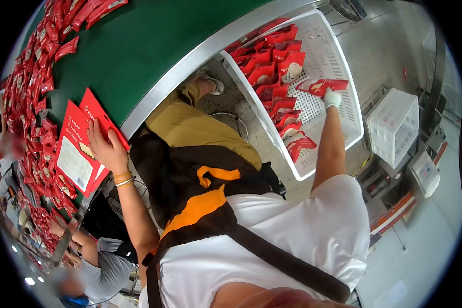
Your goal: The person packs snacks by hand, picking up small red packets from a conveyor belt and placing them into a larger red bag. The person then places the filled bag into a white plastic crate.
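Over the white crate (350, 110), my right hand (332, 98), in a pale glove, is closed on one end of a red packet (321, 87). Rows of similar red packets (262, 74) fill the crate's left part. My left hand (107, 149) is bare, with bands at the wrist. It lies with fingers spread on flat red pouches (77, 131) with white labels, which overlap at the edge of the green table.
Many small red packets (33, 102) are heaped along the green table (123, 46). Co-workers (105, 264) sit at the lower left. An empty white crate (393, 126) and a scale-like device (424, 173) stand at the right. A metal rim (174, 69) edges the table.
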`<state>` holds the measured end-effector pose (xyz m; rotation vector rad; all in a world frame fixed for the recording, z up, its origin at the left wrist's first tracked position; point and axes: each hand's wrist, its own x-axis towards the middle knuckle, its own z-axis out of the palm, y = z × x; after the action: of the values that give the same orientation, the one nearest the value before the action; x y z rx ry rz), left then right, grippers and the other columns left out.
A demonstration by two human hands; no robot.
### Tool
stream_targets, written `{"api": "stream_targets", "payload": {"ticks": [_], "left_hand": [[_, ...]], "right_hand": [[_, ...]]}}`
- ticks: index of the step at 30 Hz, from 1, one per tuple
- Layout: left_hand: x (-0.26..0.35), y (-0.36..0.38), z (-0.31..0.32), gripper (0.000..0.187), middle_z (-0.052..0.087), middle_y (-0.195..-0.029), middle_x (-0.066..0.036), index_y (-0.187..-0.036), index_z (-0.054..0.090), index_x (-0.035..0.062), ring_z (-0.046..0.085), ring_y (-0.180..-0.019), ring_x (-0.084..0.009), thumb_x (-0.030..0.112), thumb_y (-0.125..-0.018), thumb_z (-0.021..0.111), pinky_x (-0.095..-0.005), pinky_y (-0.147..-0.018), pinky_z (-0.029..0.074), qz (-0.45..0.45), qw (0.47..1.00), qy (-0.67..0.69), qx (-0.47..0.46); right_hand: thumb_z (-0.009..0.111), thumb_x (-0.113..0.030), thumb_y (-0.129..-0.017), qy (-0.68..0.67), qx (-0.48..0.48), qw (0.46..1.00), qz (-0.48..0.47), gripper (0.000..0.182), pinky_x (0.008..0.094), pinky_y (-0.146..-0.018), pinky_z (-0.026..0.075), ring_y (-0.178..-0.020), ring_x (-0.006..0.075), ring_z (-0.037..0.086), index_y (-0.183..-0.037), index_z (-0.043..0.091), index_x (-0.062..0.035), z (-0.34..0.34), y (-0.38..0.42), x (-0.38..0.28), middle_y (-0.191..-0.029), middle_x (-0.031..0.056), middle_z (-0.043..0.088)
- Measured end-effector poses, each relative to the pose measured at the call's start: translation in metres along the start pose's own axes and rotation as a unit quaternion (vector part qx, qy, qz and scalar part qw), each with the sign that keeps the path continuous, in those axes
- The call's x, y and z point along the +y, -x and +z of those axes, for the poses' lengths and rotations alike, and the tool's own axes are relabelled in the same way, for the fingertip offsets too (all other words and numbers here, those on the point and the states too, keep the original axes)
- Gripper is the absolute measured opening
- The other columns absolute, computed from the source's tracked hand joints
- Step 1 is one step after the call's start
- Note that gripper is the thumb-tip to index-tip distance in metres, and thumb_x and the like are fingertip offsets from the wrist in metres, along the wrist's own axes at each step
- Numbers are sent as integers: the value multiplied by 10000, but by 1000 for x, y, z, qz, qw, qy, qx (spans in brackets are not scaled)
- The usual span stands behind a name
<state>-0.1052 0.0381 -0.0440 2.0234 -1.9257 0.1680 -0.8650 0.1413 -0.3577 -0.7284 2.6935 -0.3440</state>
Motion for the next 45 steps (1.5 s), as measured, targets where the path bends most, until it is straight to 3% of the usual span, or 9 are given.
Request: {"api": "stream_targets", "payload": {"ticks": [6, 8, 10, 12, 17, 20, 32, 40, 45], "left_hand": [[22, -8, -2, 458, 508, -1412, -174, -1340, 536, 24, 455, -1314, -362, 205, -920, 509, -460, -1099, 318, 29, 999, 18, 4], [28, -10, -1, 453, 511, -1408, -180, -1333, 540, 20, 457, -1311, -372, 185, -912, 514, -460, -1093, 330, 28, 999, 30, 10], [29, -10, 0, 456, 512, -1406, -182, -1332, 540, 19, 457, -1310, -375, 175, -903, 521, -465, -1093, 331, 30, 999, 21, 9], [28, -11, -2, 457, 511, -1405, -185, -1330, 541, 20, 456, -1311, -375, 169, -898, 522, -467, -1095, 332, 28, 999, 22, 5], [25, -9, 2, 460, 500, -1410, -187, -1325, 539, 29, 430, -1329, -381, 149, -881, 533, -476, -1115, 311, -7, 999, 39, -7], [29, -14, 2, 466, 468, -1435, -185, -1339, 527, 47, 412, -1343, -384, 180, -894, 544, -502, -1122, 290, -33, 999, 36, -22], [9, -11, -41, 603, 504, -1354, -253, -1361, 443, -35, 497, -1238, -409, -98, -769, 540, -434, -1044, 427, -94, 959, 264, -53], [46, 14, -37, 521, 552, -1300, -220, -1329, 474, -10, 511, -1246, -344, -60, -811, 494, -470, -1071, 381, 63, 972, 227, 18], [36, 18, -10, 633, 515, -1346, -235, -1404, 376, -40, 469, -1287, -361, -106, -783, 482, -530, -1120, 291, 22, 971, 239, 23]], "right_hand": [[564, -426, -895, 153, -134, 979, 23, 516, 469, -942, 469, -1075, 406, 618, -1156, 616, 16, 63, 35, -32, -1147, 255, 645], [591, -399, -904, 355, -267, 863, -242, 521, 436, -862, 522, -984, 382, 656, -1221, 560, 13, 66, 50, -48, -1045, 250, 666], [610, -363, -913, 295, -227, 875, -311, 422, 455, -821, 535, -958, 382, 663, -1170, 545, -36, 84, 58, -53, -1090, 205, 649], [546, -259, -965, -333, -272, 895, 120, 200, 367, -557, 514, -692, 228, 618, -1086, 586, -105, 92, 69, -81, -963, 61, 623], [563, -221, -933, -425, -189, 885, -14, 290, 268, -417, 369, -579, 102, 531, -1170, 624, -65, 75, 112, -113, -838, 28, 641], [513, -171, -1001, -460, -217, 860, -23, 342, 320, -795, 540, -905, 179, 635, -1282, 551, 21, -11, 192, -207, -1124, 129, 632], [543, -52, -964, -407, -327, 718, -460, 236, 283, -880, 502, -942, 158, 641, -1175, 612, 26, -125, 385, -411, -1103, 101, 663], [598, -197, -939, -237, -431, 704, -513, 584, 294, -919, 488, -1094, 190, 605, -1428, 368, 25, -60, 474, -472, -1354, 199, 548], [588, -207, -949, -375, -561, 692, -257, 574, 337, -792, 550, -969, 218, 642, -1416, 371, 47, -83, 501, -512, -1201, 175, 605]]}}
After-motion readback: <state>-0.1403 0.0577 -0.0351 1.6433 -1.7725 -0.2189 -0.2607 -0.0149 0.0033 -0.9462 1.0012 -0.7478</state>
